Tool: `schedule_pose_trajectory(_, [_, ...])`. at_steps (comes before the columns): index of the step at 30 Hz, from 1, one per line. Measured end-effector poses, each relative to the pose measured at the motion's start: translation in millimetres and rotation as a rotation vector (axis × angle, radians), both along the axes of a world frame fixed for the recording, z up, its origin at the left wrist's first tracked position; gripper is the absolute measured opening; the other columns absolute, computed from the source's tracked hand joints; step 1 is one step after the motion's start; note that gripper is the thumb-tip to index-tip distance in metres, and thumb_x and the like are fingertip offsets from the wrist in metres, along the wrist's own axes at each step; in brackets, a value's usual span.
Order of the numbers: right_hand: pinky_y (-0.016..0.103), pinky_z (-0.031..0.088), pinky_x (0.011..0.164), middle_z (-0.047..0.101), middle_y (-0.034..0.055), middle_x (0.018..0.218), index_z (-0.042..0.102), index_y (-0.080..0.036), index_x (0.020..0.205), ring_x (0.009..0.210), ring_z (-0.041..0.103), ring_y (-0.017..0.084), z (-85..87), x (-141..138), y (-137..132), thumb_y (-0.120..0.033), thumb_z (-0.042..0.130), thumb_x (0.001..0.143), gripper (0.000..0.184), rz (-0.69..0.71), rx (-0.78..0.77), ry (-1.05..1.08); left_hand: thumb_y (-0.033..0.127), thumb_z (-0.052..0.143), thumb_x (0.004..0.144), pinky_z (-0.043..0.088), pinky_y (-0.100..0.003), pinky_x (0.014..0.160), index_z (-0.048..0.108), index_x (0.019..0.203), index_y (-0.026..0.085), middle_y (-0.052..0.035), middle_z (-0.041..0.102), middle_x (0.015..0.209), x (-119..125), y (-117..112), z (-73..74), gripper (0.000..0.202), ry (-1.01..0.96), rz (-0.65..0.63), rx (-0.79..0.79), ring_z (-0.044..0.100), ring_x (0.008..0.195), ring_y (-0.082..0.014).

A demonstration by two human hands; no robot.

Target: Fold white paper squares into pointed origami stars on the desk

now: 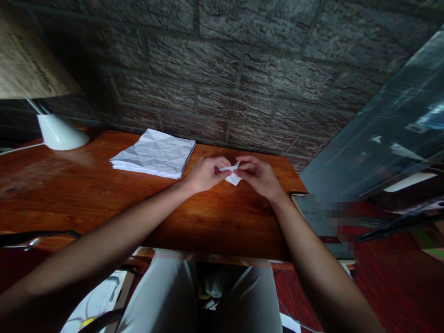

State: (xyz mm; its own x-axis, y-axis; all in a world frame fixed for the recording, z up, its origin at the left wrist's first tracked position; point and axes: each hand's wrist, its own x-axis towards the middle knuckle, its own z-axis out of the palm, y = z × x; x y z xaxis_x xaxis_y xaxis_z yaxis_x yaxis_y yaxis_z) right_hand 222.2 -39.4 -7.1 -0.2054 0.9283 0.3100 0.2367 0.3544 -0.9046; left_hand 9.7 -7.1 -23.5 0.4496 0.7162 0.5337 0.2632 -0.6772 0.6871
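A small piece of folded white paper point(233, 177) is held between my two hands, a little above the wooden desk or resting on it; I cannot tell which. My left hand point(209, 173) pinches its left side between thumb and fingers. On the right side, my right hand point(259, 175) grips it with the thumb and curled fingers. One thin point of the paper sticks up between the hands. Left of my left hand lies a stack of creased white paper sheets point(154, 152), its top sheet marked with a grid of fold lines.
A lamp with a white base point(62, 132) and a printed shade point(31, 60) stands at the desk's left. The wooden desk point(222, 222) meets a dark brick wall point(222, 69). Off the right edge is a grey flat object point(312, 215); my legs point(166, 296) are below.
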Motion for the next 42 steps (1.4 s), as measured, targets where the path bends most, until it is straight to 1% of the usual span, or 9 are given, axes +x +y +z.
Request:
schedule_pose_trajectory(5, [0.041, 0.06, 0.096, 0.082, 0.0023, 0.089, 0.071, -0.023, 0.111, 0.087, 0.079, 0.022, -2.2, -2.8, -0.5, -0.045, 0.09, 0.073, 0.048, -0.02, 0.02, -0.008, 0.035, 0.076, 0.084, 0.059, -0.03, 0.08, 0.076, 0.095, 0.017, -0.0076, 0.082, 0.098, 0.1, 6.2, -3.7, 0.021, -0.092, -0.049, -0.14, 0.077, 0.088, -0.0203])
schedule_pose_trajectory(11, [0.041, 0.061, 0.095, 0.082, 0.001, 0.088, 0.072, -0.024, 0.11, 0.084, 0.078, 0.021, -1.6, -2.6, 0.4, -0.04, 0.093, 0.068, 0.05, 0.036, -0.023, 0.039, 0.038, 0.078, 0.081, 0.06, -0.032, 0.079, 0.076, 0.09, 0.015, -0.0083, 0.083, 0.093, 0.4, 6.8, -2.2, 0.025, -0.174, -0.128, -0.287, 0.077, 0.084, -0.0202])
schedule_pose_trajectory(16, [0.042, 0.061, 0.094, 0.082, 0.001, 0.088, 0.072, -0.024, 0.111, 0.084, 0.078, 0.021, -0.9, -2.3, 1.0, -0.037, 0.094, 0.067, 0.052, 0.024, -0.056, 0.051, 0.041, 0.078, 0.082, 0.056, -0.028, 0.07, 0.078, 0.092, 0.014, -0.0083, 0.082, 0.091, -4.0, 7.4, 3.8, 0.029, -0.135, -0.173, -0.347, 0.073, 0.078, -0.0168])
schedule_pose_trajectory(20, [0.041, 0.061, 0.092, 0.082, 0.0015, 0.088, 0.072, -0.023, 0.113, 0.086, 0.078, 0.021, 0.9, -1.0, 0.8, -0.035, 0.093, 0.067, 0.052, 0.002, -0.08, 0.076, 0.046, 0.072, 0.087, 0.053, -0.023, 0.061, 0.079, 0.093, 0.015, -0.0047, 0.078, 0.084, -7.5, 8.5, 5.6, 0.032, -0.055, -0.211, -0.42, 0.067, 0.07, -0.0128])
schedule_pose_trajectory(23, [0.041, 0.061, 0.091, 0.082, 0.0023, 0.09, 0.073, -0.023, 0.112, 0.086, 0.078, 0.022, 3.2, 0.6, -0.1, -0.034, 0.094, 0.067, 0.051, -0.01, -0.107, 0.091, 0.048, 0.07, 0.089, 0.055, -0.022, 0.06, 0.079, 0.093, 0.015, -0.0038, 0.077, 0.084, -8.7, 9.7, 5.6, 0.034, -0.035, -0.213, -0.471, 0.066, 0.07, -0.0122])
schedule_pose_trajectory(27, [0.043, 0.061, 0.096, 0.083, 0.003, 0.094, 0.074, -0.023, 0.113, 0.091, 0.078, 0.022, 6.2, 1.9, -2.2, -0.035, 0.096, 0.065, 0.054, 0.011, -0.161, 0.125, 0.048, 0.071, 0.089, 0.057, -0.023, 0.063, 0.079, 0.096, 0.014, -0.0065, 0.08, 0.091, -9.1, 11.2, 5.2, 0.036, -0.051, -0.213, -0.47, 0.069, 0.076, -0.0138])
schedule_pose_trajectory(32, [0.043, 0.06, 0.098, 0.084, 0.0028, 0.094, 0.074, -0.022, 0.111, 0.089, 0.078, 0.021, 7.2, 2.8, -3.2, -0.031, 0.097, 0.062, 0.056, 0.029, -0.239, 0.138, 0.051, 0.069, 0.09, 0.055, -0.022, 0.06, 0.078, 0.098, 0.014, -0.0074, 0.08, 0.091, -8.1, 9.2, 4.8, 0.039, -0.035, -0.168, -0.462, 0.07, 0.075, -0.0144])
schedule_pose_trajectory(39, [0.044, 0.061, 0.097, 0.084, 0.0036, 0.095, 0.073, -0.023, 0.113, 0.091, 0.079, 0.023, 3.7, 2.8, -1.1, -0.032, 0.096, 0.062, 0.056, 0.011, -0.218, 0.124, 0.049, 0.069, 0.091, 0.055, -0.021, 0.057, 0.079, 0.1, 0.014, -0.0084, 0.082, 0.092, -6.7, 6.6, 4.4, 0.037, -0.065, -0.157, -0.437, 0.072, 0.073, -0.0146])
schedule_pose_trajectory(42, [0.044, 0.062, 0.095, 0.084, 0.0028, 0.093, 0.074, -0.024, 0.111, 0.089, 0.079, 0.022, 3.2, 1.7, -1.2, -0.031, 0.097, 0.062, 0.055, 0.001, -0.213, 0.138, 0.048, 0.07, 0.091, 0.058, -0.023, 0.059, 0.079, 0.1, 0.015, -0.0081, 0.082, 0.091, -5.8, 6.8, 3.8, 0.035, -0.085, -0.168, -0.419, 0.073, 0.072, -0.0148])
